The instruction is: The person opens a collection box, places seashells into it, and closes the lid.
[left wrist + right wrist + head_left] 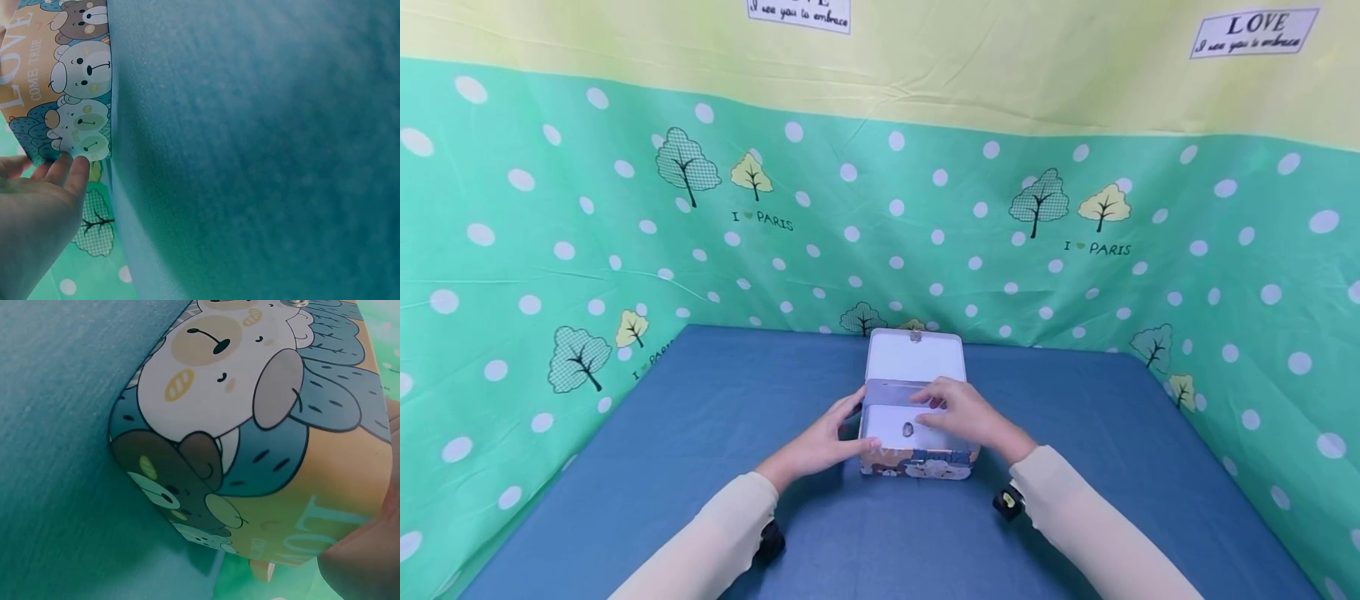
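A small tin box with cartoon bears printed on its sides stands on the blue table, its hinged lid raised at the back. My left hand holds the box by its left side, the thumb near the front corner; in the left wrist view its fingers bend round the far edge. Over the box's opening hovers my right hand, fingers loosely bent and thumb apart, with nothing visible between them. A small dark oval object shows inside the box, just below the right fingertips; its kind is unclear.
Blue cloth covers the table. A green and yellow curtain with white dots and printed trees hangs behind and along both sides. Each wrist wears a small black camera.
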Available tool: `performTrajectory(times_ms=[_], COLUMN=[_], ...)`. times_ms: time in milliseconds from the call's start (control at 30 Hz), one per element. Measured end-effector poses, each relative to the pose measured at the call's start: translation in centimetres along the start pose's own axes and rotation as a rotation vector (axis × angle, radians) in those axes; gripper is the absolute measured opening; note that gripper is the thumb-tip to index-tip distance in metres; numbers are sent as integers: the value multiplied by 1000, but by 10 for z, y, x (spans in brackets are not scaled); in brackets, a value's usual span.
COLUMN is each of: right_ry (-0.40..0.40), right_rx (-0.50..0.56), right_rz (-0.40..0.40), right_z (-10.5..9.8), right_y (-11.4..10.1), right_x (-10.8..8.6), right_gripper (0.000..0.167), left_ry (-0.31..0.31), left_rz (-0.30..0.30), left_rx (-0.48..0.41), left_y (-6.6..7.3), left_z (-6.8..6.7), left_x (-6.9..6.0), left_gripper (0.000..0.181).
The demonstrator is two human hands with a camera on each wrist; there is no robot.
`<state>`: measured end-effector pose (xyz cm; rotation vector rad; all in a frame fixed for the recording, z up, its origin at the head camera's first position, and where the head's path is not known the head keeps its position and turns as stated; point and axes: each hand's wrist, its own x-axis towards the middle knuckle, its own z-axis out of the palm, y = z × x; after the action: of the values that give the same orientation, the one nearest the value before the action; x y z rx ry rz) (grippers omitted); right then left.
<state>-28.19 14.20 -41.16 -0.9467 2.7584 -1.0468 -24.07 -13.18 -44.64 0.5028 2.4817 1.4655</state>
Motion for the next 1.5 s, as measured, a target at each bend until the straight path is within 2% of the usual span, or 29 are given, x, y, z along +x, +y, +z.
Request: performTrajectory(times_ms=[267,600,1000,1233,1500], right_ry=[-12,3,27,30,12], right_rx=[8,-21,-77,-87,-95], right_rz=[-16,-34,13,62,70], right_z=[-8,-30,-48,-54,-55], right_y=[-1,-3,12,23,39], right_x=[-8,-28,-54,-69,-84], right_gripper=[27,26,22,16,17], left_ry=[9,12,11,11,8], left_rz=[-10,-5,22,15,19], left_rx=[1,-6,-11,-8,-3], left_y=[0,1,3,3,3], left_z=[1,1,0,0,0], left_x=[0,-1,-2,-2,-2], left_gripper=[91,92,92,91,93])
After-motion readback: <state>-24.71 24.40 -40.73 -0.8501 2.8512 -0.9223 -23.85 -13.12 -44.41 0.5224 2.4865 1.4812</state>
